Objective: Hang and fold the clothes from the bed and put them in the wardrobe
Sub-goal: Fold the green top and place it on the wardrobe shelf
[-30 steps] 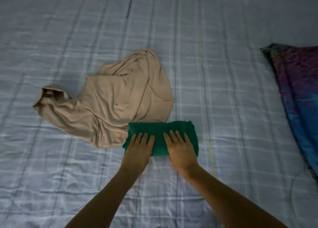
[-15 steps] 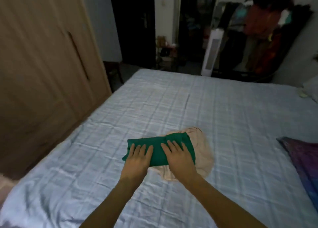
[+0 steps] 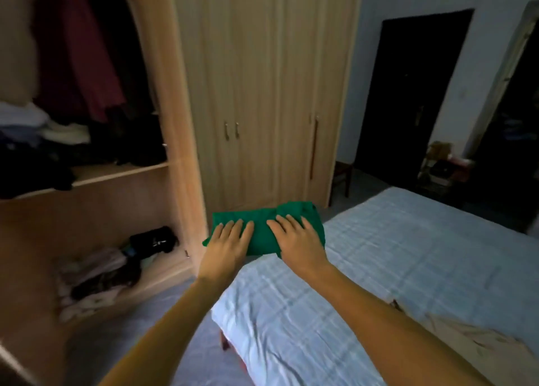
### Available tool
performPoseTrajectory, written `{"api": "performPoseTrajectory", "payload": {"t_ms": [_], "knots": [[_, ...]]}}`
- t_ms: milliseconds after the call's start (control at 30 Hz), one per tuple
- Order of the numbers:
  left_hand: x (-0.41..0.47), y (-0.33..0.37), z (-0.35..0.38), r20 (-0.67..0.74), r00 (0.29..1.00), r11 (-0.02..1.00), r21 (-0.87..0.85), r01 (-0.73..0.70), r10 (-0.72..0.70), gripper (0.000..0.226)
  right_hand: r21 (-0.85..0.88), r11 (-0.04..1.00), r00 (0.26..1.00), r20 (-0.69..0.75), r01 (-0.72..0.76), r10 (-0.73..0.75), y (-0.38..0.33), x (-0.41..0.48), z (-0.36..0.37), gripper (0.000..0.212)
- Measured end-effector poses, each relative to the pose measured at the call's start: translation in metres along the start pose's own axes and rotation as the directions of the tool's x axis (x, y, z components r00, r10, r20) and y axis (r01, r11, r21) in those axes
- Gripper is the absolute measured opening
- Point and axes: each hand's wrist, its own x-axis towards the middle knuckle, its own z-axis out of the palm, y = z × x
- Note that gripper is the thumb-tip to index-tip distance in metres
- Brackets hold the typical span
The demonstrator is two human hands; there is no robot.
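A folded green garment [image 3: 264, 226] is held in the air between both hands, just past the bed's corner. My left hand [image 3: 227, 244] grips its left end and my right hand [image 3: 297, 240] grips its right end, fingers spread over the top. The beige garment [image 3: 472, 339] lies crumpled on the bed [image 3: 408, 254] at the lower right, partly behind my right forearm. The wooden wardrobe [image 3: 180, 123] stands open on the left, with dark hanging clothes [image 3: 87, 50] and a shelf [image 3: 116, 171] carrying folded piles.
Loose clothes and a black bag [image 3: 153, 240] lie on the wardrobe's bottom. Shut wardrobe doors [image 3: 262, 94] stand straight ahead. A dark doorway [image 3: 414, 100] and a small rack [image 3: 443, 164] are at the back right. A narrow floor strip separates bed and wardrobe.
The green garment has been lifted off the bed in both hands. The view has swung left from the bed to the open wardrobe, leaving the beige garment behind at the lower right.
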Motion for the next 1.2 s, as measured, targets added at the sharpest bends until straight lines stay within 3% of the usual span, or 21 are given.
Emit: {"api": "performPoseTrajectory", "payload": {"t_ms": [100,200,267,433,567,700,867,1033,1200], "knots": [[-0.022,-0.066,-0.004,-0.012,0.995,0.993,0.058,0.099,-0.098,0.065,0.041,0.991,0.991,-0.054,0.128,-0.126,-0.05,0.056,0.017,0.053],[-0.036,-0.129,-0.007,0.047,0.982,0.977,0.118,0.176,-0.182,0.099,0.109,0.965,0.969,-0.098,0.237,-0.227,-0.096,0.111,0.04,0.054],[-0.04,-0.17,-0.004,0.025,0.971,0.958,0.175,0.228,-0.236,0.099,0.152,0.944,0.953,-0.129,0.292,-0.274,-0.123,0.15,0.06,0.058],[-0.027,-0.262,0.013,-0.02,0.938,0.888,0.316,0.334,-0.345,0.051,0.228,0.886,0.909,-0.212,0.404,-0.36,-0.175,0.249,0.114,0.055],[-0.003,-0.319,0.028,0.037,0.893,0.845,0.344,0.409,-0.448,0.077,0.286,0.823,0.869,-0.231,0.49,-0.437,-0.196,0.326,0.152,0.06],[0.016,-0.379,0.034,0.05,0.841,0.791,0.376,0.483,-0.538,0.081,0.332,0.774,0.842,-0.25,0.539,-0.478,-0.225,0.396,0.178,0.06],[0.02,-0.453,0.059,0.024,0.816,0.744,0.427,0.514,-0.578,0.066,0.364,0.723,0.81,-0.262,0.587,-0.525,-0.271,0.461,0.22,0.06],[0.012,-0.53,0.1,0.034,0.814,0.751,0.408,0.519,-0.58,0.073,0.364,0.689,0.778,-0.246,0.627,-0.578,-0.325,0.517,0.272,0.061],[0.009,-0.635,0.136,0.021,0.801,0.747,0.376,0.548,-0.598,0.052,0.296,0.716,0.775,-0.232,0.632,-0.587,-0.387,0.591,0.31,0.06]]}}
